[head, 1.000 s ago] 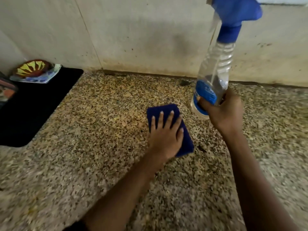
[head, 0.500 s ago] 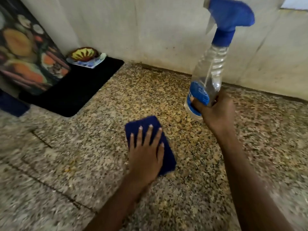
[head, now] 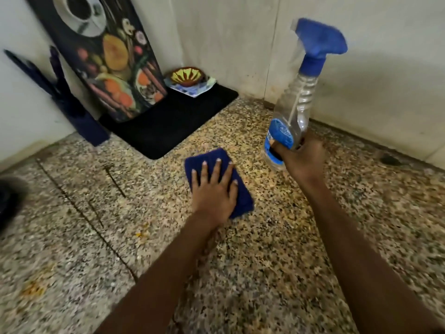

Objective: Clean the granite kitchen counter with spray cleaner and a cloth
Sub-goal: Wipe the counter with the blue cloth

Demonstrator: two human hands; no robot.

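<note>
A folded dark blue cloth (head: pixel 243 196) lies on the speckled granite counter (head: pixel 277 249) near the middle of the view. My left hand (head: pixel 214 191) presses flat on it with straight, spread fingers. To the right, my right hand (head: pixel 301 160) grips the lower part of a clear spray bottle (head: pixel 296 109) with a blue label and blue trigger head. The bottle is upright, tilted slightly, and held just above the counter near the back wall.
A black mat (head: pixel 168 126) lies in the back left corner, with a painted bowl (head: pixel 187 75) on a small plate. A board printed with fruit (head: pixel 113 61) leans on the wall. Dark blue items (head: pixel 69 104) stand at left. Cracks (head: pixel 96 227) and orange crumbs (head: pixel 33 288) mark the counter's left side.
The view has swung left, bringing the corner, mat and printed board into sight. My left hand has slid the cloth leftward over the counter. The right hand still holds the bottle.
</note>
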